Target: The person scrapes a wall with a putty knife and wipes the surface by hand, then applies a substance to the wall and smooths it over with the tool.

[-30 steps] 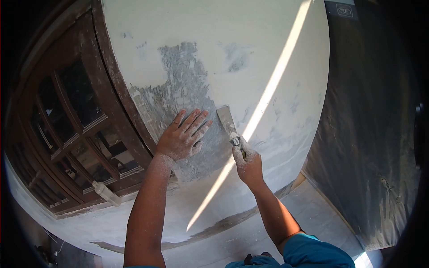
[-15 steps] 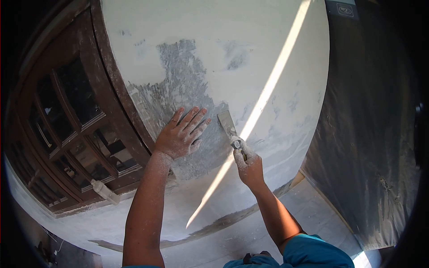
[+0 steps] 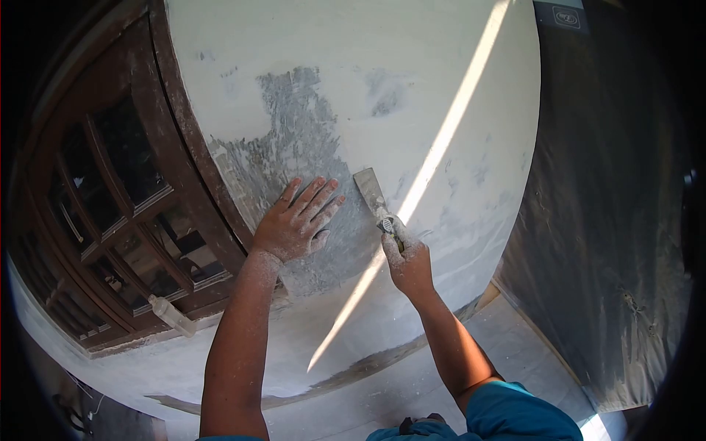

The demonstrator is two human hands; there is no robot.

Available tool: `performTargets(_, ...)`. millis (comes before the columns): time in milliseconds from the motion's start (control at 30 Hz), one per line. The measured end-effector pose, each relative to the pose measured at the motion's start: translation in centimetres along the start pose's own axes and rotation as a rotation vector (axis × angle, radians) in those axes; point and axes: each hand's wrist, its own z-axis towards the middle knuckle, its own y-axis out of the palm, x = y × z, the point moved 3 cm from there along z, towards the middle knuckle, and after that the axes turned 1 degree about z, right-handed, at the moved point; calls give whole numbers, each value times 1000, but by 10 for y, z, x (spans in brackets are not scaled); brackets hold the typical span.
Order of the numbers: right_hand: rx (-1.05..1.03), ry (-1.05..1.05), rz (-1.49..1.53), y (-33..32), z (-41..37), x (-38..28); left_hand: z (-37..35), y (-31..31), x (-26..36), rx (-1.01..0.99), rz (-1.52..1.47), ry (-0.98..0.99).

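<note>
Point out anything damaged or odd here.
A ragged grey patch bares the white wall beside the window frame, where the left hand rests; the right hand holds a scraper at its edge.

Dusty putty knife (image 3: 372, 195) against wall (image 3: 331, 29)

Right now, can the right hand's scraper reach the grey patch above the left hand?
Probably yes: right hand holds the scraper at the grey patch's edge, and the left hand lies below, not blocking.
</note>
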Motion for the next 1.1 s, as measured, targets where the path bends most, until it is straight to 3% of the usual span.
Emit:
performTargets(100,88,-99,-37,2,-12,13,0,3,0,35,6,-4)
performTargets(267,-35,63,-6,-1,7,-7,-1,3,0,46,1,-4)
performTargets(400,34,-63,-43,-3,-11,9,0,3,1,57,2,-14)
performTargets(600,-58,77,-38,1,5,-7,0,2,1,36,4,-25)
performTargets(700,-15,-61,-33,5,-7,16,-4,3,8,31,-42,-61)
performTargets(800,53,-151,13,6,2,8,-8,2,31,35,-302,-186)
performTargets(867,-13,-145,34,0,23,-9,-11,-9,56,223,-618,-439)
performTargets(900,-57,-138,54,-1,29,-12,-11,-10,75,218,-611,-449)
performTargets(967,-52,-159,78,-6,26,-9,-11,-6,108,363,-1137,-857)
performTargets(1033,-306,190,124,-9,16,1,7,-7,141,228,-1867,-1238)
performTargets(1067,-284,45,77,-8,12,9,9,6,155,230,-2007,-1148)
performTargets(1100,-301,42,75,-12,14,10,15,0,160,240,-2003,-1167)
